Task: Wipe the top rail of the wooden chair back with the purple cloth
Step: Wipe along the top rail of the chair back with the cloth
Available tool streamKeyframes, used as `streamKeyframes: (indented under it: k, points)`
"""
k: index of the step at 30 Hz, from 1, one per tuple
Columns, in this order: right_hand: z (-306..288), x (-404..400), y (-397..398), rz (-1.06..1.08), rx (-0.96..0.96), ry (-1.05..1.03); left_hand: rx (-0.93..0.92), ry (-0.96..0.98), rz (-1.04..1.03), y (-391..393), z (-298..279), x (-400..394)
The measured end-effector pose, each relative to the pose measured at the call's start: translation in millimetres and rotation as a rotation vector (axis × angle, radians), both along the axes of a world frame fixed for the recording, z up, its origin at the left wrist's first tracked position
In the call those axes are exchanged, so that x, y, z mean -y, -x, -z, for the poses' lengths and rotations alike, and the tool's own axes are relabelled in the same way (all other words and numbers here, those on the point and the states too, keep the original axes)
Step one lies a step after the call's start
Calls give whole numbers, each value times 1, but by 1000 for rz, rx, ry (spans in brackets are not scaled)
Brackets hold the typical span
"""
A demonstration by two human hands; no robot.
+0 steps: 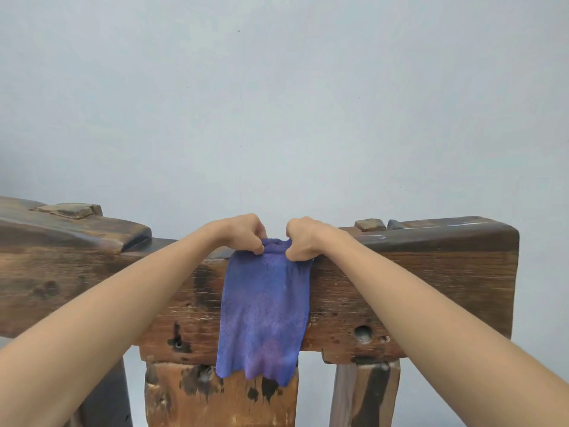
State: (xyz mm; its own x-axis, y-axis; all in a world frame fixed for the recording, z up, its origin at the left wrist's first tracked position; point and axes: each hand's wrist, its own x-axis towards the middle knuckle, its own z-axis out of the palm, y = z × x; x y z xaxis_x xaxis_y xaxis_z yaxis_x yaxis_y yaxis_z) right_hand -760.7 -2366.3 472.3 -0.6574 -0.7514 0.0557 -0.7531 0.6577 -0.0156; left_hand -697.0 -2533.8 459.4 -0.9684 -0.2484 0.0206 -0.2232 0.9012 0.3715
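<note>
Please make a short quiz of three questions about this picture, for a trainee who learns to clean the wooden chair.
1. True or false: both hands grip the purple cloth at its upper edge.
2. Where does most of the cloth hang? A) behind the top rail, against the wall; B) down the face of the rail that is toward the camera; C) on the floor.
3. Fill in: the cloth's lower edge reaches past the rail and overlaps the wide wooden ____ below it.

Key
1. True: the left hand and the right hand pinch it side by side on the rail's top.
2. B.
3. Slat, the middle one.
</note>
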Motion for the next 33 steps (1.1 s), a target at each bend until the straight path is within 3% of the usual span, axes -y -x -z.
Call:
streamKeyframes:
  k: [4, 9, 12, 16, 22, 26, 29, 33]
  points:
    - [1, -19, 6, -4, -28, 175, -140, -101, 32, -12, -6, 4]
    - [-8, -68, 19, -111, 121, 342, -238, -397, 205, -28, -26, 12]
    - [-23, -95, 28, -93, 129, 542, -334, -514, 244, -24, -30, 2]
    - [-41, -120, 41, -47, 306, 770, -466, -678, 278, -9, -36, -18]
    - [-60, -140, 74, 14, 319, 997, -652, -766, 234, 26, -39, -47]
    - [-60, -131, 104, 176, 152, 1060, -777, -748, 93, 54, -40, -67]
    - [-45, -117, 114, 310, 56, 897, -732, -635, -99, 73, -32, -79]
    - [-1, -91, 101, 315, -92, 504, -510, -113, -173, 82, -4, -94]
